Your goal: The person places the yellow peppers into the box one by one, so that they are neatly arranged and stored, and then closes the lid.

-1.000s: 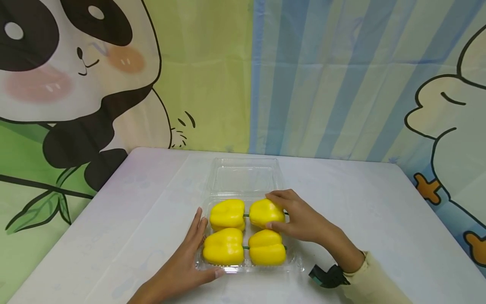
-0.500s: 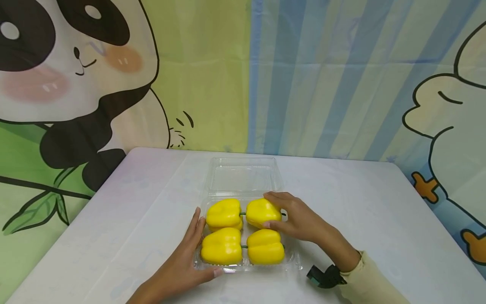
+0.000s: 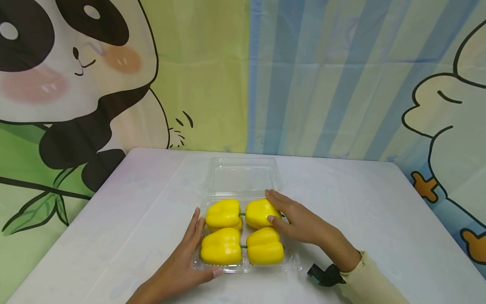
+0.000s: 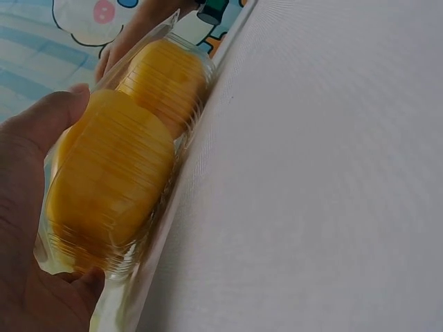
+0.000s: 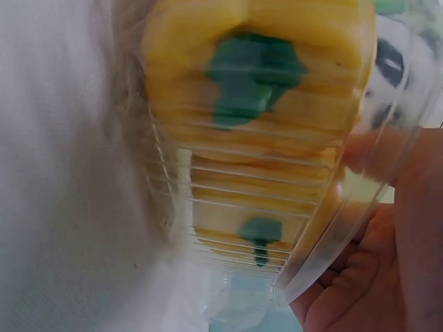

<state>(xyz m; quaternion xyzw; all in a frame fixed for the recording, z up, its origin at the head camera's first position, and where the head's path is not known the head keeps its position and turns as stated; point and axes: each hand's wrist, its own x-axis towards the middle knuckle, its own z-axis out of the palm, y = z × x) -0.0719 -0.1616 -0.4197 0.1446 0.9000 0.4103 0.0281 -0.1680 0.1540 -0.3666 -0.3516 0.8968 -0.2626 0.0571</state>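
Several yellow bell peppers (image 3: 265, 246) with green stems lie in two rows in a clear plastic clamshell container (image 3: 243, 268), in the head view. Its lid (image 3: 243, 175) is folded back, away from the person. My left hand (image 3: 178, 261) holds the container's near left corner, thumb along the front rim and fingers along the left side. The left wrist view shows its thumb by a pepper (image 4: 111, 176) behind the ribbed wall. My right hand (image 3: 303, 219) is at the far right pepper (image 3: 260, 213), thumb over its top and fingers extended past its far side.
A white table (image 3: 360, 202) surrounds the container. Behind it hangs a cartoon backdrop (image 3: 212, 76) with a panda and stripes. A black device (image 3: 325, 275) sits at the right wrist, beside a cream sleeve (image 3: 370, 276).
The right hand's fingers have straightened and lifted off the far right pepper, and its thumb has shifted up and right. The left hand stays at the container. The head view has shifted slightly.
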